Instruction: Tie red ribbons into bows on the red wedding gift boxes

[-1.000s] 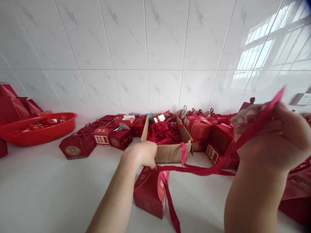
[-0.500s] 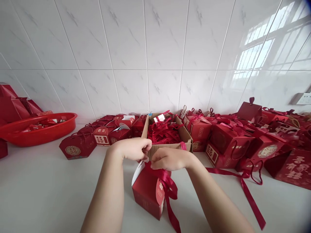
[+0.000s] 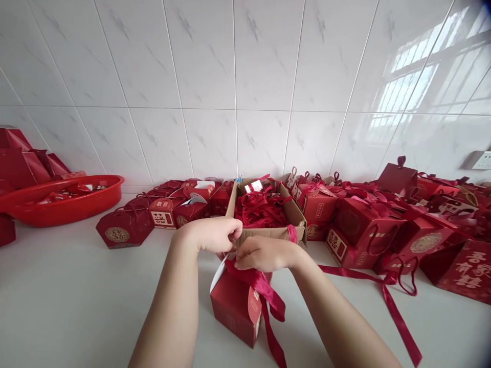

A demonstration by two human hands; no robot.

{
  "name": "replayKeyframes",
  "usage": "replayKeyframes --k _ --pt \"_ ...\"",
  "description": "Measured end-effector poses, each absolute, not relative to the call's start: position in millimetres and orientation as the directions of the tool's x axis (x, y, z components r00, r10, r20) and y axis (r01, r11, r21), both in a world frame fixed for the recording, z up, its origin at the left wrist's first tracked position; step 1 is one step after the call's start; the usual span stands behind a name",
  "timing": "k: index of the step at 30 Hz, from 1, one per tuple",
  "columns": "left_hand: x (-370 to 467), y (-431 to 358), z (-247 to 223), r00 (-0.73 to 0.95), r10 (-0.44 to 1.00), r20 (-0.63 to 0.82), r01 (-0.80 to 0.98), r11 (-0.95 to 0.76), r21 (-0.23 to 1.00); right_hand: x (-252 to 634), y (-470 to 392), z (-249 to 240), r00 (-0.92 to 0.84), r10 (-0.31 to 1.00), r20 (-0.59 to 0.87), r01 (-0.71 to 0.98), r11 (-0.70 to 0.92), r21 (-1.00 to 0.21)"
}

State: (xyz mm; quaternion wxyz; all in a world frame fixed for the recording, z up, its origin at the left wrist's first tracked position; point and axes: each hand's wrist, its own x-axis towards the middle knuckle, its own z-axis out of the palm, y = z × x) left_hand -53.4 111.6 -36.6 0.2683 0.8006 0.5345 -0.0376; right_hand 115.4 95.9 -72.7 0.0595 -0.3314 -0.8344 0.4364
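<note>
A small red gift box [image 3: 233, 306] stands on the white table right in front of me, its curved flaps folded up. A dark red satin ribbon [image 3: 270, 296] lies across its top, with loose ends trailing down the right side. My right hand [image 3: 264, 253] is closed on the ribbon at the top of the box. Just behind, my left hand [image 3: 220, 235] is closed with bent fingers at the back of the box top; what its fingertips grip is hidden.
Behind the box sits an open cardboard carton [image 3: 268, 234] full of red ribbons. Finished-looking red boxes [image 3: 364, 225] are stacked at right, more boxes [image 3: 125, 227] at left. A red plastic basin [image 3: 72, 209] stands far left. One ribbon [image 3: 401, 322] lies on the table at right.
The view has shifted slightly. Both hands stay at the top of the box, with the right hand a little further left and the ribbon's loop slightly moved.
</note>
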Motion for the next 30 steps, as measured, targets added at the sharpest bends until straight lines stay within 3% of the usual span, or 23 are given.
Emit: replayKeyframes --k 6,22,30 --pt "-60 106 -31 0.403 0.828 -0.389 0.874 -0.222 0.432 115 97 -72 -0.770 0.603 -0.210 0.526 0.414 -0.743" --pt "-63 105 -34 0.483 0.829 -0.283 0.844 -0.354 0.403 116 97 -78 -0.760 0.626 -0.174 0.541 0.461 -0.703" --pt "-66 95 -24 0.457 0.803 -0.383 0.864 -0.298 0.405 116 97 -75 -0.752 0.629 -0.196 0.561 0.456 -0.691"
